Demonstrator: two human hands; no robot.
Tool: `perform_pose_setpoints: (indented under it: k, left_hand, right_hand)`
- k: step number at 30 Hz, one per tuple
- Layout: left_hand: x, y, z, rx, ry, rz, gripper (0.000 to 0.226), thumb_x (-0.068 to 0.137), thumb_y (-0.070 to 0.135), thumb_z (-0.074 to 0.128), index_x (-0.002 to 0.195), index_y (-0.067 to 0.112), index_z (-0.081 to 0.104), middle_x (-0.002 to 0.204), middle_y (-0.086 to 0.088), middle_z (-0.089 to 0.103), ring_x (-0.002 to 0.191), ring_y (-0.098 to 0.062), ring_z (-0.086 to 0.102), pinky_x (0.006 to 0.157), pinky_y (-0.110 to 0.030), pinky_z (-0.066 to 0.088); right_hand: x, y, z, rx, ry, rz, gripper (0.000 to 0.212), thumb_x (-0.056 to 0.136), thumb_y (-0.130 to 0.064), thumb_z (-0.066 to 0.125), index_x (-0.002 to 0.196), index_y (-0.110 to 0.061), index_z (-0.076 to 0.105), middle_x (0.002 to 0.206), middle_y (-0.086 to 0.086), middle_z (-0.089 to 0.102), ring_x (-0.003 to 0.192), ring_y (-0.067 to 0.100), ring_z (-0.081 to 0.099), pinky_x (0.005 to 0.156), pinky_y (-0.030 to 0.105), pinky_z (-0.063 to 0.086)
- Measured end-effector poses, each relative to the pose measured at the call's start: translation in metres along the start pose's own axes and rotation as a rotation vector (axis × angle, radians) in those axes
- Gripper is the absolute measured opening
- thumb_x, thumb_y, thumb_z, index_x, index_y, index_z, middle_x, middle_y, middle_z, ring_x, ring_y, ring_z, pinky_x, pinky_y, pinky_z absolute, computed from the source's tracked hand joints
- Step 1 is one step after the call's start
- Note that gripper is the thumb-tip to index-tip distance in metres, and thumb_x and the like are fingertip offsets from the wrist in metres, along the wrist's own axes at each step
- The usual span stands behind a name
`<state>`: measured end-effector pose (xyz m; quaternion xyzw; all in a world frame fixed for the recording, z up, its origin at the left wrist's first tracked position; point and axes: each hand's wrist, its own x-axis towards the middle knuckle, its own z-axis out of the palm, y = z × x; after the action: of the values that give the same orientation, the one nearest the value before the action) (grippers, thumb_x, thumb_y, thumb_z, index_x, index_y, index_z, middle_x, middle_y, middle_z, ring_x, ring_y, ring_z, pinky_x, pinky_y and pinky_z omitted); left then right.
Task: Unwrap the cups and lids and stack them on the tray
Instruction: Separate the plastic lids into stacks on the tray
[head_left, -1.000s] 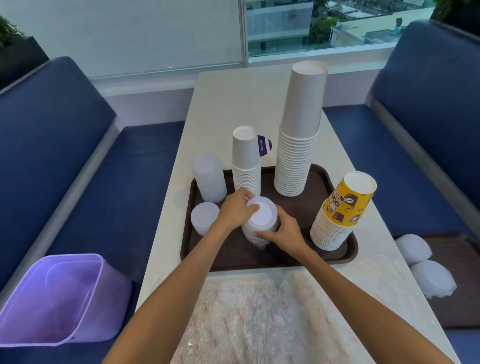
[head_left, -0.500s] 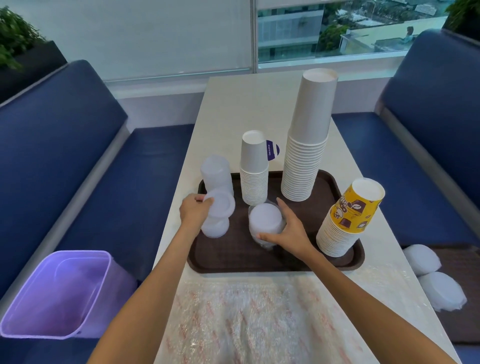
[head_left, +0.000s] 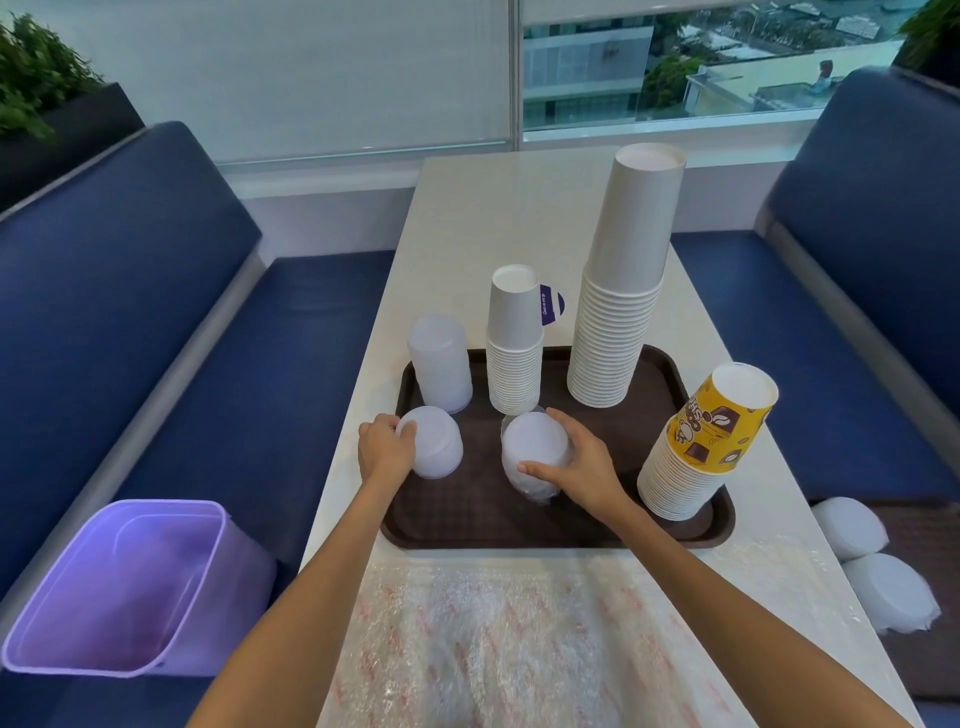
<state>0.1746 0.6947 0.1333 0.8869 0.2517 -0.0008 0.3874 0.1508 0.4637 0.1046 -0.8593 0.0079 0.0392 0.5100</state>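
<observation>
1. Head view: your left hand (head_left: 384, 449) grips the short stack of lids (head_left: 434, 441), with the fingers curled round its left side. The stack is frosted white and stands at the tray's (head_left: 519, 525) front left.
2. Your right hand (head_left: 582, 467) clasps the wrapped stack of lids (head_left: 532, 447) at the middle of the tray, thumb in front and fingers behind. It is translucent white, with clear film crinkled round its lower part.
3. Behind your left hand, a tall stack of lids (head_left: 441, 364) stands at the tray's back left corner.
4. The small white cups (head_left: 514, 338) and the tall white cups (head_left: 623, 291) stand upside down along the back. The yellow printed cups (head_left: 711, 431) lean at the right edge.
5. The tray sits on the pale bench (head_left: 519, 208), and plastic wrap (head_left: 519, 649) lies spread in front of it.
6. Two lid packs (head_left: 852, 527) lie on the seat to your right, and a purple bin (head_left: 119, 587) sits on the seat to your left.
</observation>
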Motion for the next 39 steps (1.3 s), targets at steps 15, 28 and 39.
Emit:
perform_pose_setpoints:
  k: [15, 28, 39]
  left_hand:
    - [-0.003, 0.000, 0.005, 0.168, -0.167, 0.226, 0.080, 0.083, 0.041, 0.069, 0.146, 0.017, 0.028, 0.150, -0.008, 0.032, 0.133, -0.028, 0.037, 0.106, -0.039, 0.036]
    - [-0.006, 0.016, 0.008, 0.278, -0.068, 0.278, 0.080, 0.087, 0.043, 0.063, 0.149, 0.015, 0.022, 0.154, -0.009, 0.025, 0.139, -0.029, 0.028, 0.112, -0.042, 0.028]
    - [-0.042, 0.059, 0.038, -0.110, -0.232, 0.538, 0.035, 0.090, 0.009, 0.060, 0.125, 0.007, 0.058, 0.119, -0.010, 0.063, 0.100, -0.016, 0.060, 0.090, -0.025, 0.049]
  right_hand:
    - [-0.001, -0.002, -0.001, 0.030, -0.014, 0.011, 0.080, 0.072, -0.030, 0.082, 0.139, -0.015, 0.042, 0.142, 0.002, 0.046, 0.130, 0.021, 0.042, 0.109, 0.038, 0.035]
    - [-0.004, 0.000, -0.003, 0.059, -0.030, -0.008, 0.099, 0.068, -0.030, 0.085, 0.148, -0.020, 0.027, 0.150, 0.000, 0.036, 0.135, 0.019, 0.035, 0.111, 0.038, 0.031]
    - [-0.007, 0.005, 0.001, -0.015, 0.080, -0.080, 0.101, 0.061, -0.033, 0.089, 0.144, -0.017, 0.034, 0.144, 0.002, 0.043, 0.130, 0.017, 0.040, 0.109, 0.038, 0.036]
